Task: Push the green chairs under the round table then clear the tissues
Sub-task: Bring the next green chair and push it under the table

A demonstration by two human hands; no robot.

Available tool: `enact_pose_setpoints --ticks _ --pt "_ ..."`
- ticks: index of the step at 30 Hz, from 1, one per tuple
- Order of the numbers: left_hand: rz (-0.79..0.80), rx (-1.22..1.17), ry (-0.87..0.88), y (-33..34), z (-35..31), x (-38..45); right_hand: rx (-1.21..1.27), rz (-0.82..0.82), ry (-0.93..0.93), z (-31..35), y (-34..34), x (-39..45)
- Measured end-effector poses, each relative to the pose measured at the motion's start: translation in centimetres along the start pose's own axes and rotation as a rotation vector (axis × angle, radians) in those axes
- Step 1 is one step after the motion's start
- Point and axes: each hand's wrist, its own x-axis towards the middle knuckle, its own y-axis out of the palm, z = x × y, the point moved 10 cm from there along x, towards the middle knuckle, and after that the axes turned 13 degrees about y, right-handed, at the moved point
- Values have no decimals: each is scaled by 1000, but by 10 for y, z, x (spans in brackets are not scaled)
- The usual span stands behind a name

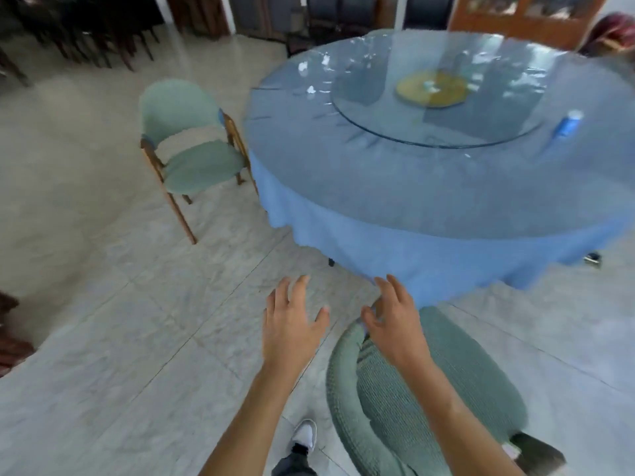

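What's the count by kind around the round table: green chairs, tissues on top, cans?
Green chairs: 2, one at the table's left side, one near the hands
Tissues, white bits at the far left of the round table, blurred: about 4
Blue cans: 1
Total: about 7

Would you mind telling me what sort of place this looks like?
Probably a restaurant or banquet dining room: a round table with a blue cloth and a glass turntable, green chairs around it, and more chairs stacked by the far wall.
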Motion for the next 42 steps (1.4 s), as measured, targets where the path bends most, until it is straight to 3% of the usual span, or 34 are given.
enact_pose_setpoints --ticks 5,10,15,21,28,31,36,39,42 --pt "151 -99 320 43 -64 46 18 -225 276 -62 -57 -16" --pt "291 -176 510 79 -105 47 47 -390 503 -104 -82 -61" --pt "367 -228 640 103 -133 25 66 -470 646 -135 -87 -105" --pt "515 -185 639 139 -128 -4 156 -515 755 -168 -69 -139" --pt "715 -196 318 189 -48 -47 320 -458 1019 -215 13 -188" --pt "735 -182 88 199 -1 -67 363 -469 1142 -230 49 -213" --pt "717 -316 -380 211 61 -97 895 -618 1424 -256 109 -264" --pt "735 -423 -502 220 72 -111 1204 -589 1504 -261 145 -272" --pt "730 -480 -572 225 76 -117 1336 -587 1555 -265 163 -277"
